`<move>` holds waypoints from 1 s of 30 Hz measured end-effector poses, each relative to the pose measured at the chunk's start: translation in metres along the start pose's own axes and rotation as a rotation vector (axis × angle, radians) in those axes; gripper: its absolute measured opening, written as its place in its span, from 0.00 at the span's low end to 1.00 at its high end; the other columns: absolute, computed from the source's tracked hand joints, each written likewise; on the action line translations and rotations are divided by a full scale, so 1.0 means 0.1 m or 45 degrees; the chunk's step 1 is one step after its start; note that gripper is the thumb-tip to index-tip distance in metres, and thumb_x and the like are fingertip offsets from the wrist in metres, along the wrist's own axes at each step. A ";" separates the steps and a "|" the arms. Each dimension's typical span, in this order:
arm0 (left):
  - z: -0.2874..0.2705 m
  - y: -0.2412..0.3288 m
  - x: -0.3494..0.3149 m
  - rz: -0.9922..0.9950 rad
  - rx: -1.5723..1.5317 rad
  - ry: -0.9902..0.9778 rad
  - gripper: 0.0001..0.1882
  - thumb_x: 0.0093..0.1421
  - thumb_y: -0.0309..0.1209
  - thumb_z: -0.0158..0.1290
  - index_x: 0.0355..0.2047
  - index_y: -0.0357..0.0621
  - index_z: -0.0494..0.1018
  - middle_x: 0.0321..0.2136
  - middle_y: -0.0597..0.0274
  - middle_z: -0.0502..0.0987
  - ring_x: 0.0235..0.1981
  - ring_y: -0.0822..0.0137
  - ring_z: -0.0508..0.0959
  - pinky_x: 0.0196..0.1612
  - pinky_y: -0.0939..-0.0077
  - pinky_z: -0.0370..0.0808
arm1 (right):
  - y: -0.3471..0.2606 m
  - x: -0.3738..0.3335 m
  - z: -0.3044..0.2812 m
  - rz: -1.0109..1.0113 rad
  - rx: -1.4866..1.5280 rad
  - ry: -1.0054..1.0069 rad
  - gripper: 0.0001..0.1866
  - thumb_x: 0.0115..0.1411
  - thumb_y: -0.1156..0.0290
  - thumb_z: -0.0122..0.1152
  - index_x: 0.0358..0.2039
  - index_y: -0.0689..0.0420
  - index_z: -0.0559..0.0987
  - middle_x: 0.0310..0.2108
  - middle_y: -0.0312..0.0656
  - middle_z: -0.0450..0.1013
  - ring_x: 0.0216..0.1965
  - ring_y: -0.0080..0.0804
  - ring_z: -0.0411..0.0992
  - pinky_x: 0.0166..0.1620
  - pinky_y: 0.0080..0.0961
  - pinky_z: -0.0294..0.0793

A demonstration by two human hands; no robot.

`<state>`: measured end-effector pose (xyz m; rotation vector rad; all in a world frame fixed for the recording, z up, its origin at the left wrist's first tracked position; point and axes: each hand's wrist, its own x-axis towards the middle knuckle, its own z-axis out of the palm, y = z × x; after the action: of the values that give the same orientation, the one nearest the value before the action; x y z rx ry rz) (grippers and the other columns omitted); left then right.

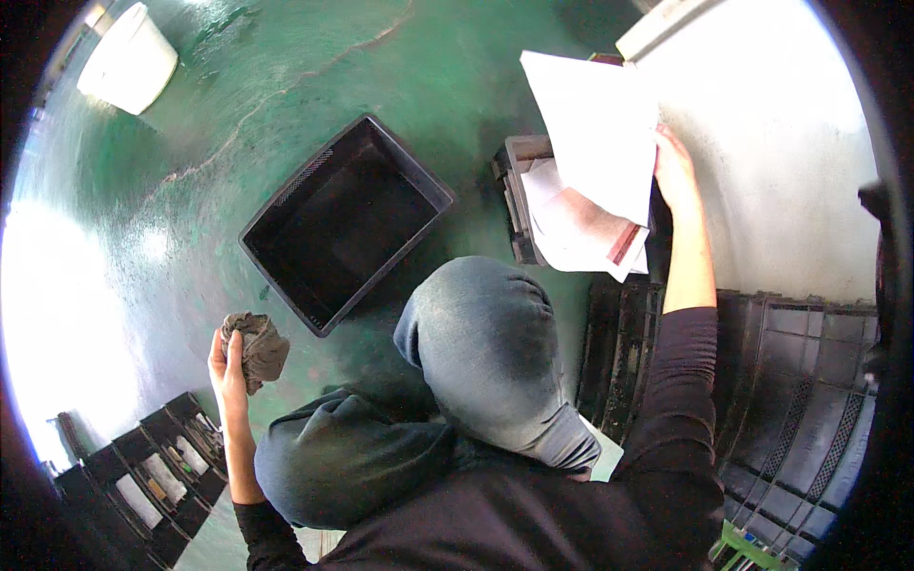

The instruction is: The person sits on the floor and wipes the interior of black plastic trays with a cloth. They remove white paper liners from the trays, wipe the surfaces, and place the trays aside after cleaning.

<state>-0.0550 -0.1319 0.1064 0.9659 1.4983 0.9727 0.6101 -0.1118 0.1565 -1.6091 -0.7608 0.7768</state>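
Observation:
My left hand (228, 379) is closed around a crumpled grey-brown cloth (259, 350), held up at the left. Stretched out to the upper right, my right hand (674, 169) grips the edge of a white sheet of paper (598, 124); whether more than one sheet is in it I cannot tell. Beneath it, loose papers (550, 221), one with a brownish printed area, lie on a dark crate with a grey rim (519, 200). Between my hands, on the green floor, sits a black plastic crate (307, 173), turned at an angle in front of my knees.
A white bucket (131, 62) stands far left. Black compartments with papers and small items (152, 485) are at the lower left. Black crates (795, 381) are stacked on the right, below a pale white surface (762, 143). Something green (747, 544) shows at the lower right.

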 end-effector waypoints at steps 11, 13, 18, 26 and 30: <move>-0.27 -0.30 -0.09 0.040 0.063 0.034 0.12 0.64 0.32 0.49 0.44 0.36 0.70 0.35 0.66 0.76 0.35 0.78 0.73 0.39 0.82 0.71 | -0.68 0.33 1.69 -0.244 -0.245 -0.435 0.13 0.64 0.66 0.49 0.44 0.61 0.71 0.39 0.36 0.71 0.43 0.25 0.69 0.48 0.24 0.67; -0.28 -0.33 -0.12 0.080 -0.012 -0.019 0.12 0.64 0.32 0.49 0.44 0.37 0.70 0.36 0.65 0.76 0.36 0.77 0.73 0.40 0.81 0.71 | -0.38 -0.02 2.43 -0.114 -0.660 -0.417 0.19 0.63 0.60 0.49 0.44 0.64 0.72 0.40 0.43 0.73 0.42 0.34 0.70 0.47 0.30 0.68; -0.29 -0.50 -0.24 -0.073 -0.081 -0.038 0.12 0.64 0.32 0.49 0.44 0.38 0.70 0.34 0.69 0.74 0.34 0.79 0.71 0.39 0.83 0.70 | 1.01 -0.82 3.65 -0.866 -1.387 -1.537 0.13 0.60 0.65 0.46 0.32 0.60 0.74 0.31 0.51 0.74 0.36 0.46 0.71 0.40 0.41 0.70; -0.10 -0.95 -0.21 -0.245 -0.045 0.109 0.15 0.63 0.33 0.51 0.45 0.36 0.70 0.37 0.63 0.76 0.39 0.73 0.74 0.43 0.78 0.71 | 1.64 -0.33 3.74 -0.722 -1.217 -1.937 0.18 0.66 0.64 0.43 0.52 0.62 0.68 0.49 0.53 0.67 0.52 0.47 0.65 0.56 0.36 0.64; -0.06 -1.10 -0.32 -0.312 -0.228 0.003 0.17 0.61 0.39 0.53 0.43 0.37 0.71 0.34 0.64 0.75 0.37 0.75 0.72 0.42 0.77 0.71 | 1.57 -0.59 4.27 -0.303 -1.206 -2.245 0.25 0.64 0.59 0.46 0.58 0.59 0.63 0.58 0.53 0.60 0.60 0.48 0.59 0.60 0.36 0.59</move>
<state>-0.0662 -0.1996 0.0146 0.6367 1.4646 0.9117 0.2383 0.0548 -0.0546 -1.1117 -2.8056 1.7667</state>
